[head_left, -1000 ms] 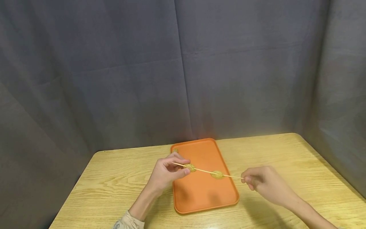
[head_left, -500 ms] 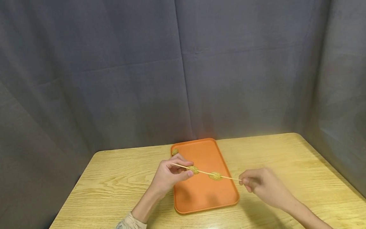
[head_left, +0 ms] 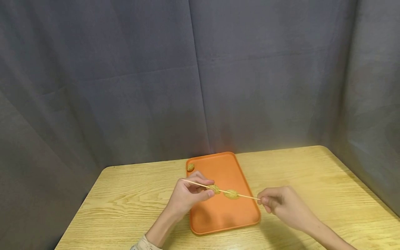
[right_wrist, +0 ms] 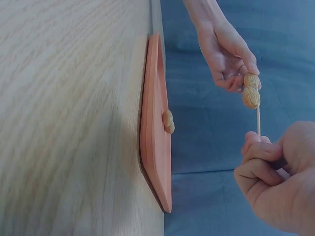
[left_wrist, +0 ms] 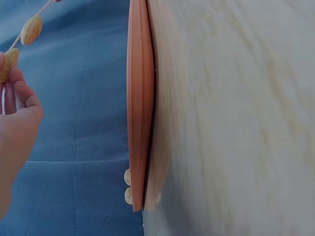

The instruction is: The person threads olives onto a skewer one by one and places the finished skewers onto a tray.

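A thin wooden skewer (head_left: pixel 248 197) is held up over the orange tray (head_left: pixel 226 215), spanning between both hands and tilting down to the right in the head view. Two tan, rough-surfaced oval pieces are on it. My left hand (head_left: pixel 187 196) pinches the left piece (head_left: pixel 214 189) between thumb and fingers, the skewer's free end passing back across the hand. The other piece (head_left: pixel 231 194) sits a short gap away toward the right; it shows a lengthwise seam in the left wrist view. My right hand (head_left: pixel 282 206) pinches the skewer's right end, fingers curled.
Another tan piece (head_left: pixel 190 167) lies at the tray's far left corner; the right wrist view shows a two-lobed tan shape (right_wrist: pixel 168 121) there. Under the tray is a light wooden table (head_left: pixel 131 194). Grey cloth (head_left: pixel 150 86) hangs behind and at the sides.
My hands have come closer together, the right moving left and the left slightly right. The gap between the two pieces on the skewer has narrowed. The piece in the tray's corner is more exposed.
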Tool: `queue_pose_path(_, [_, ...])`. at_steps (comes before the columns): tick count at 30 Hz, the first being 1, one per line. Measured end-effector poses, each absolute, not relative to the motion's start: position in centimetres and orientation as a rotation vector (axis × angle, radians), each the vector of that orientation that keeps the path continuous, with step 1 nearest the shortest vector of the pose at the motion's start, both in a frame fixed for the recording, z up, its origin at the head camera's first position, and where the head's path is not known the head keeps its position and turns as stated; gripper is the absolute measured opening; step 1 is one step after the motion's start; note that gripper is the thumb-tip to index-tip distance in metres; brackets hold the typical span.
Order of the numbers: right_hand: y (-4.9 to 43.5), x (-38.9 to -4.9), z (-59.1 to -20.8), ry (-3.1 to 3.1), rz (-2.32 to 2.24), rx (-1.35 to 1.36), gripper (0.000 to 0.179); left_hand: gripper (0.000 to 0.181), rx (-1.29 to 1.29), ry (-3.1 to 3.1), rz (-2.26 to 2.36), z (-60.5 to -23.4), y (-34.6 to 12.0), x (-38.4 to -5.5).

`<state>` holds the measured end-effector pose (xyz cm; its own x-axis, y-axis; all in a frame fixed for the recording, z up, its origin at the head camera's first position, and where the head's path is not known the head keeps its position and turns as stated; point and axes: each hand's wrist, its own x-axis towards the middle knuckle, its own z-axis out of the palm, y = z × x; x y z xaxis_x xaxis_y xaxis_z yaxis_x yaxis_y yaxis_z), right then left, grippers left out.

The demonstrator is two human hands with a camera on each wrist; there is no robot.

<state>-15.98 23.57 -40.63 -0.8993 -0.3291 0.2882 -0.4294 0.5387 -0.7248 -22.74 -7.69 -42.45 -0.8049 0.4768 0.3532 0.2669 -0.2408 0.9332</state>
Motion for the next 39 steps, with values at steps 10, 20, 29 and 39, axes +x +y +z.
queue_pose_path(10, [23.3, -15.8, -40.7, -2.638, 1.341, 0.679, 0.021, 0.032, 0.939, 1.85, 2.159, -42.5, -7.4, -22.4])
queue_pose_path(20, [22.9, -15.8, -40.7, -2.565, 1.41, 0.638, 0.021, 0.045, 0.712, 1.8, 2.099, -42.2, -6.3, -21.7])
queue_pose_path(29, [22.3, -15.4, -40.8, -2.518, 1.528, 0.686, 0.018, 0.035, 0.654, 1.809, 2.028, -42.7, -5.5, -21.0])
queue_pose_path(39, [21.8, -14.9, -40.5, -2.555, 1.59, 0.657, 0.017, 0.027, 0.589, 1.669, 2.06, -42.5, -5.4, -20.7])
